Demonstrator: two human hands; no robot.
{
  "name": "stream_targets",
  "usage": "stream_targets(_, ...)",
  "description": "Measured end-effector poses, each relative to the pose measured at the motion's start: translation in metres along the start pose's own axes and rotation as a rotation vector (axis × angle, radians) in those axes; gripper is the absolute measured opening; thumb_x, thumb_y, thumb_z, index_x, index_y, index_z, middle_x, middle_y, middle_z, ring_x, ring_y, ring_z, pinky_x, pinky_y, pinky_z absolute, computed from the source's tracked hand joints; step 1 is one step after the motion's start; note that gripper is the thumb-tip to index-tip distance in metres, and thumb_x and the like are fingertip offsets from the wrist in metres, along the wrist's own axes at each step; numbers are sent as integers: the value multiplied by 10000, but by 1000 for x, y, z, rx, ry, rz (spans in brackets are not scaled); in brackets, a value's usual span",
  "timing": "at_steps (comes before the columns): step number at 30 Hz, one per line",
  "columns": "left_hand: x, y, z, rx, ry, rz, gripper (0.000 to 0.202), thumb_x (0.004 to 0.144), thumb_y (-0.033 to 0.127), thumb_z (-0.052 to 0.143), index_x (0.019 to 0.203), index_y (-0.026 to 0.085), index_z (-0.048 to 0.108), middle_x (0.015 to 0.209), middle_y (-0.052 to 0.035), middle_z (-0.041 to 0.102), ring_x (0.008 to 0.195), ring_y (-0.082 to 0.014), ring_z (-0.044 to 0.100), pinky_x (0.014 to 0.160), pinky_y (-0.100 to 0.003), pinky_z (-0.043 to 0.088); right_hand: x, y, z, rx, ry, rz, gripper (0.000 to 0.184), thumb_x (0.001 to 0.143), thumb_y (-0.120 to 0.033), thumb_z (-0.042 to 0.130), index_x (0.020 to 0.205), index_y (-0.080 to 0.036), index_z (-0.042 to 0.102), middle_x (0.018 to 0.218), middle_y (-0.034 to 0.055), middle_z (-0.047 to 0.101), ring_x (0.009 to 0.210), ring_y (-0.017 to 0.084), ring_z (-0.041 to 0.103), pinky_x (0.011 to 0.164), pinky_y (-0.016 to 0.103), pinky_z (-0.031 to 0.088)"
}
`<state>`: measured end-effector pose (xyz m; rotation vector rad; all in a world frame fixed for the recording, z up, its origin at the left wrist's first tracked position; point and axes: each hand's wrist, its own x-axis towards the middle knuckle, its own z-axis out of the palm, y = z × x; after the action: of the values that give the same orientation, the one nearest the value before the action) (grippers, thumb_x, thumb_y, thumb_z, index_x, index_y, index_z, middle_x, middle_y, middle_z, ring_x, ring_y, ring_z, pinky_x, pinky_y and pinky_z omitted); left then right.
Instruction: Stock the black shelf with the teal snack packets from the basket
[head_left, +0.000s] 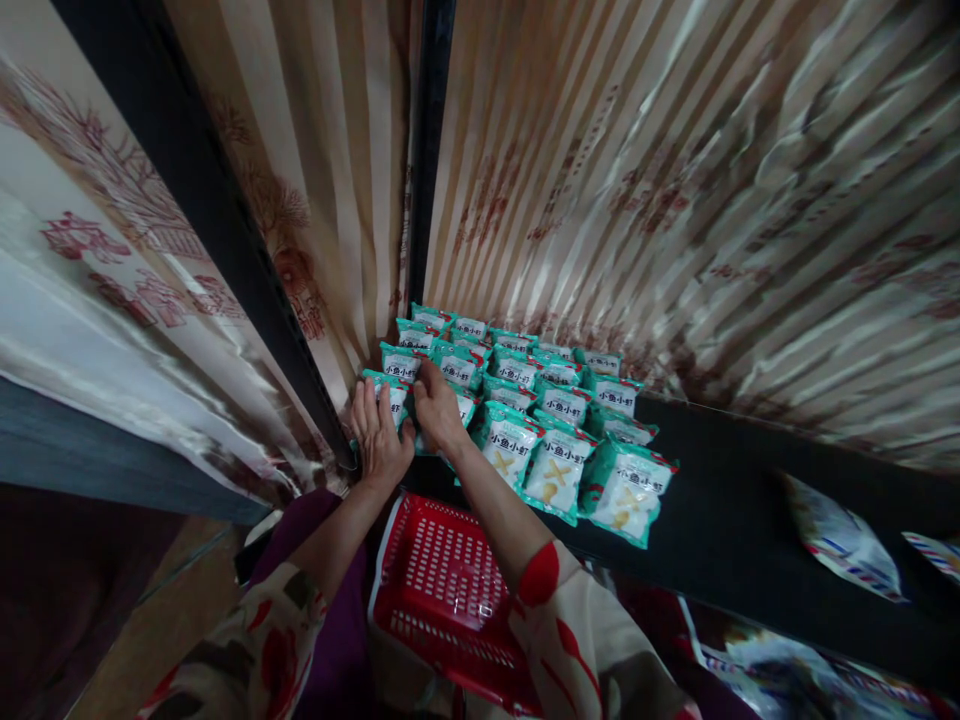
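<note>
Green-and-white snack bags stand in close rows on a dark shelf. My left hand (pixel 380 435) lies against the front-left snack bag (pixel 391 392), its fingers stretched over the printed face and the thumb apart. Just to the right, my right hand (pixel 438 408) reaches in among the bags, touching the front rows. Its fingertips are partly hidden, so I cannot tell whether they grip a bag. Beside it is another snack bag (pixel 463 402), partly covered by the hand. Toward the front stand a larger-looking snack bag (pixel 506 445) and a front-right snack bag (pixel 628 490).
A red plastic basket (pixel 450 560) sits below the shelf edge, under my forearms. The black shelf (pixel 720 470) runs right, bearing a blurred white package (pixel 844 540). A dark upright post (pixel 431 150) and a pleated printed curtain (pixel 540 180) bound the back and left.
</note>
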<state>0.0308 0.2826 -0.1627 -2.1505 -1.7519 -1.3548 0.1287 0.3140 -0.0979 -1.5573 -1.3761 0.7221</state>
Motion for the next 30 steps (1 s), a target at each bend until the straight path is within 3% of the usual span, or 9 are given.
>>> stream_targets(7, 1, 5, -3, 53, -1, 5, 582, 879, 359, 458, 1373, 68, 362, 1477, -242, 276, 1396, -336, 181, 1090, -527, 211, 0, 0, 0, -17, -7, 2, 451, 838, -119, 414, 1283, -122, 490, 1252, 129, 601, 1159, 214, 564, 1007, 379, 418)
stream_targets(20, 2, 9, 0, 54, -18, 60, 528, 886, 361, 460, 1361, 134, 420, 1492, -196, 270, 1402, -330, 168, 1096, -534, 206, 2, 0, -5, -45, -3, -36, 440, 831, -131, 404, 1257, -130, 512, 1230, 124, 614, 1137, 211, 579, 1000, 359, 428)
stream_targets(25, 4, 14, -4, 48, -19, 93, 477, 866, 267, 473, 1329, 153, 470, 1502, -163, 263, 1407, -318, 152, 1110, -523, 192, 21, -4, -19, -119, 69, -50, 436, 815, -104, 387, 1225, -133, 532, 1207, 124, 622, 1138, 228, 571, 1006, 394, 419)
stream_targets(30, 6, 20, -4, 36, -33, 86, 434, 862, 223, 471, 1292, 194, 523, 1515, -125, 247, 1408, -320, 145, 1109, -533, 186, 49, -8, -32, -186, 42, -50, 437, 813, -76, 364, 1222, -98, 519, 1224, 144, 601, 1167, 250, 548, 1024, 418, 388)
